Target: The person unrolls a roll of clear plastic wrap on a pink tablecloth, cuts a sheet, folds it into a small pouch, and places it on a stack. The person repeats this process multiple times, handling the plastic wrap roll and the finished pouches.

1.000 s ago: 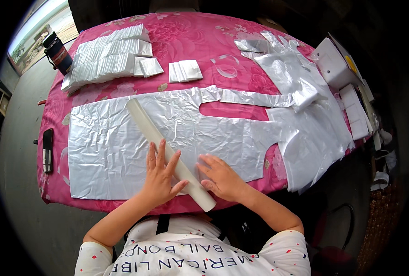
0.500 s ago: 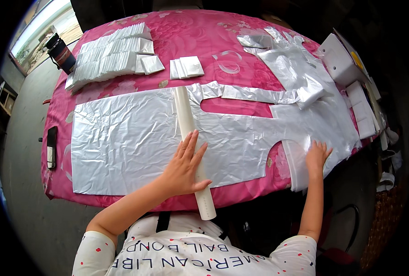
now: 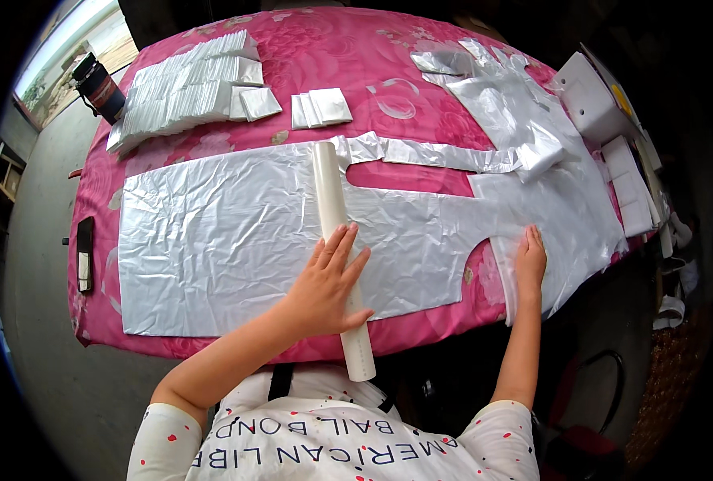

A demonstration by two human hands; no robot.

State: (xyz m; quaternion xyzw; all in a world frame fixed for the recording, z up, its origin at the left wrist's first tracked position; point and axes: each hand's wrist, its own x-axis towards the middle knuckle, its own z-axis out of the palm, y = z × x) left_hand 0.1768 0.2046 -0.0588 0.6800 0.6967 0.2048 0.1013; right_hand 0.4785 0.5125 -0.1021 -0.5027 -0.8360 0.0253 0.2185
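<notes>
A large crinkled silvery plastic sheet (image 3: 212, 232) lies flat on a table covered with a pink flowered cloth (image 3: 332, 56). Across the sheet lies a long white tube (image 3: 328, 180), running from the sheet's far edge to past the table's near edge. My left hand (image 3: 324, 284) rests flat on the tube's near half, fingers spread. My right hand (image 3: 529, 260) presses flat on the sheet's right part near the table's front edge, fingers together.
Rows of folded silvery packets (image 3: 184, 88) and a small stack (image 3: 320, 108) lie at the back left. A dark bottle (image 3: 100, 84) stands at the far left corner. Loose silvery sheets (image 3: 500, 104) pile at the back right beside white boxes (image 3: 589, 96). A black device (image 3: 84, 255) sits on the left edge.
The tube has swung from slanted to nearly straight across the sheet. My right hand has left the tube and moved right onto the sheet near the table's edge.
</notes>
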